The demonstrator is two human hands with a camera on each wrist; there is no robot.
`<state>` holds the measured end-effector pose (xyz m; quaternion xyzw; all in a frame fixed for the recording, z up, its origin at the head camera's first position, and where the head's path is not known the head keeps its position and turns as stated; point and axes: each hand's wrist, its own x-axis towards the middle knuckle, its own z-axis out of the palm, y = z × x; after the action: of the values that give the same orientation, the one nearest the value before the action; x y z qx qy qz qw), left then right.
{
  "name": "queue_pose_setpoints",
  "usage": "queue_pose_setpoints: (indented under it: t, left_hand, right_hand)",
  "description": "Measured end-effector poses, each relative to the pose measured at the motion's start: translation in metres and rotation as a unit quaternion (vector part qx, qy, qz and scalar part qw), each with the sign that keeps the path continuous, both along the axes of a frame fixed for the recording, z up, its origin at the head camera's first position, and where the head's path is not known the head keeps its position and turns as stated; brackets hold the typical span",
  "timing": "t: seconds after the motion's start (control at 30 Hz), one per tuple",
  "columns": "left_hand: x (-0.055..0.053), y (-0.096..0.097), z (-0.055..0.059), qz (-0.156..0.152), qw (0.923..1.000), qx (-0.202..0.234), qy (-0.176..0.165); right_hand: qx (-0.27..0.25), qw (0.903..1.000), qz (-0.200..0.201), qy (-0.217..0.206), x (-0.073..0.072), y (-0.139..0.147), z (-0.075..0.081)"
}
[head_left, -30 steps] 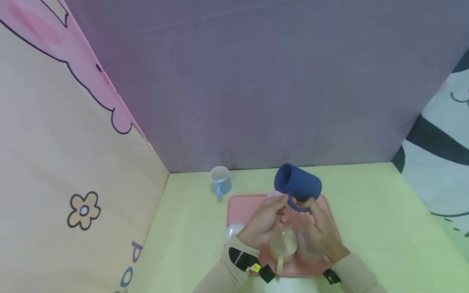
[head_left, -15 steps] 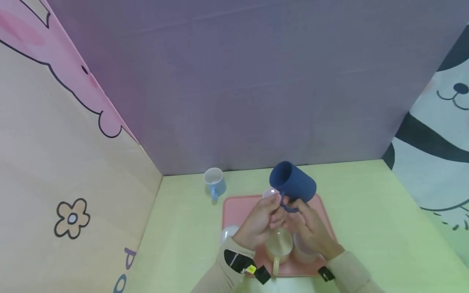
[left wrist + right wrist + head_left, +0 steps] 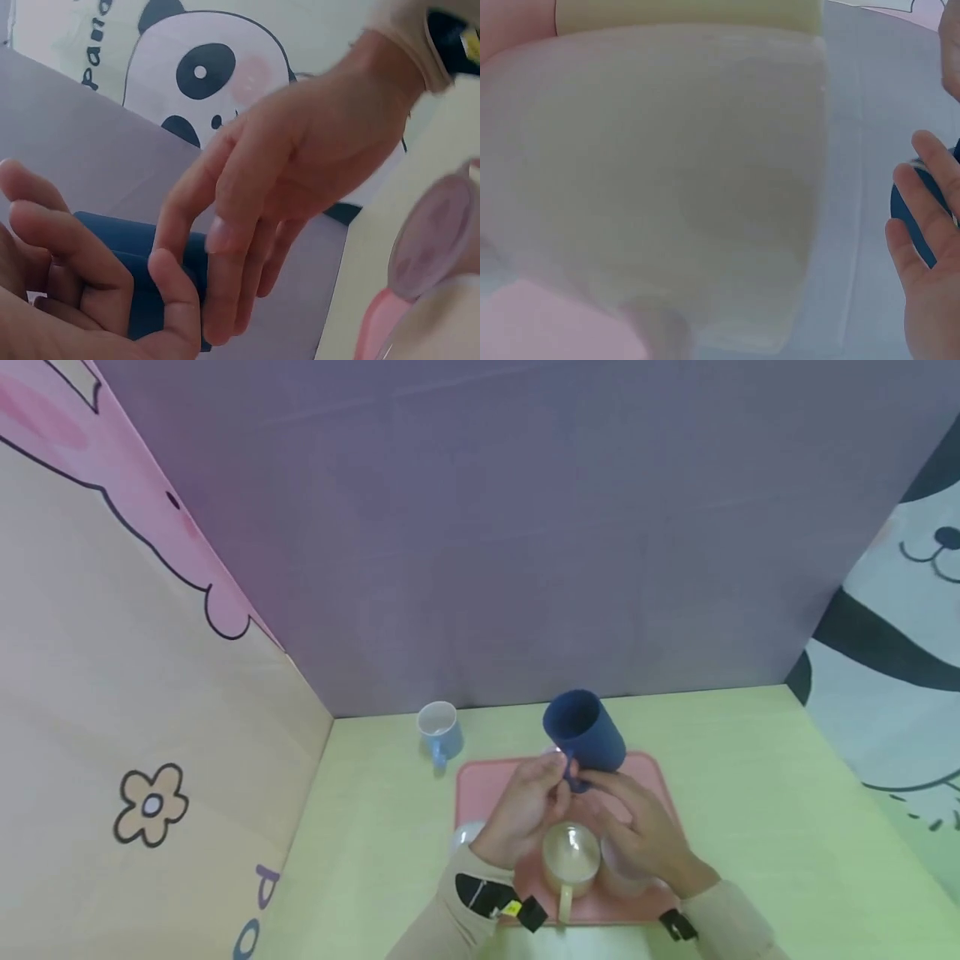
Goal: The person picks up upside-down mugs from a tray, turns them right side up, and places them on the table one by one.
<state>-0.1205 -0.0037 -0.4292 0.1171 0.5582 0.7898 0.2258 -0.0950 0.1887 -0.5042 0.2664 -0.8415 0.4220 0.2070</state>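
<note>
Plain purple-grey wall covering (image 3: 480, 543), faintly creased, at 12 o'clock; flat cream side panel (image 3: 82, 660) at 9, printed with pink cartoon figure (image 3: 142, 493) and peach-petalled flower (image 3: 152, 805); black-and-white panda print (image 3: 885, 647) at 3; pale yellow-green tabletop (image 3: 787, 810) at 6.

Pale yellow-green table (image 3: 757, 802), far edge running along grey-purple backdrop, near edge out of frame. Light blue mug (image 3: 447, 744) upright close to far edge, toward far left corner, handle pointing to near side. Pink tray (image 3: 480, 783) flat on table, corners rounded, set in from far edge, nearer left edge than right, well apart from right edge.
</note>
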Motion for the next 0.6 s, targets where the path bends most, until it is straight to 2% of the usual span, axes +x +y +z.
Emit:
queue_pose_setpoints:
  t: [0.17,0.33,0.47,0.6]
  left_hand:
    - [0.0,0.0,-0.001,0.006,0.9981,-0.055,0.028]
    - [-0.002,-0.002,0.001,0.018,0.9946,-0.086,0.055]
    - [-0.005,-0.008,0.006,0.042,0.9912,-0.102,0.074]
    - [-0.011,-0.015,0.009,0.057,0.9878,-0.115,0.088]
  right_hand:
    - [-0.001,1.0,0.0,-0.006,0.006,-0.001,-0.002]
    - [-0.01,0.9998,-0.01,-0.013,0.009,-0.002,-0.001]
    - [-0.022,0.9997,0.0,0.01,0.007,0.001,0.001]
    - [-0.029,0.9991,-0.03,0.008,0.007,0.006,0.002]
